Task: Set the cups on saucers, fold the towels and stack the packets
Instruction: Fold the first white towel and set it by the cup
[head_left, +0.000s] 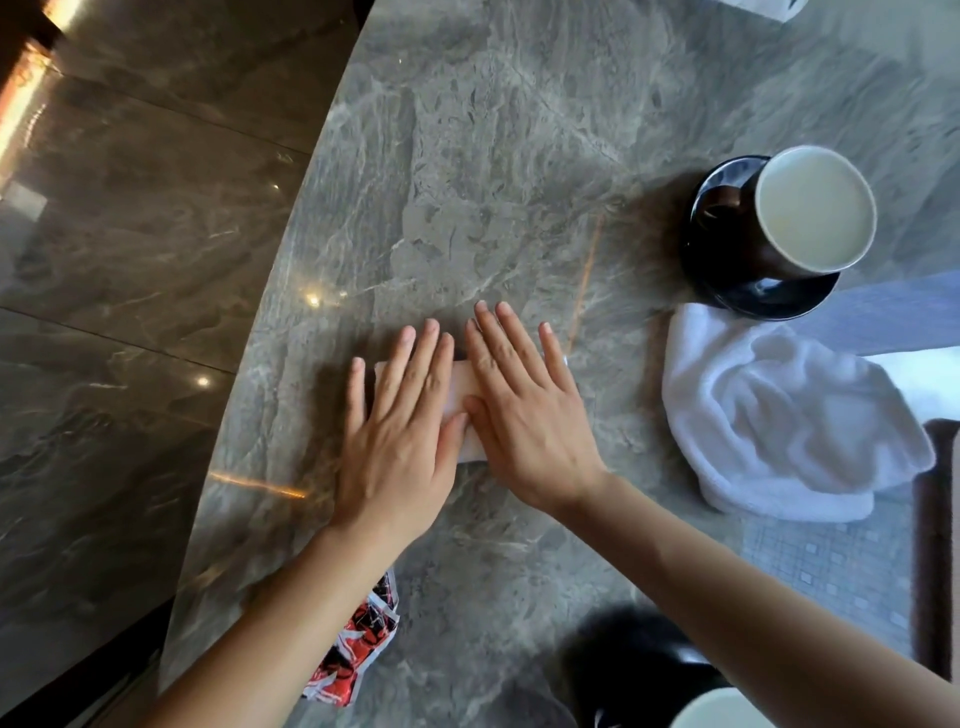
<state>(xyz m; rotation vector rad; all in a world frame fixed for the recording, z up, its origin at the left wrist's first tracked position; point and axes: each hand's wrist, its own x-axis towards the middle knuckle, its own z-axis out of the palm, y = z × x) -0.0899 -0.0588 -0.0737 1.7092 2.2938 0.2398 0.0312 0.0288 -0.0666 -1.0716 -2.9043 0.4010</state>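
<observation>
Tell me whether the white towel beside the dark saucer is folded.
Not folded: the white towel lies in a rumpled heap, creased, with no flat edges.

Both hands hide most of the folded towel (464, 387); the lower cup (719, 709) is cut off.

On the grey marble table (519, 130), the left hand (400, 441) and right hand (524, 415) lay flat, fingers spread, side by side on a folded white towel (462, 395). Right of that towel sat a crumpled white towel (789, 415), and beyond it a dark cup (810, 208) on a dark saucer (769, 299). Nearer than the folded towel, under the left forearm, lay what looked like a red-and-black packet (363, 644).
</observation>
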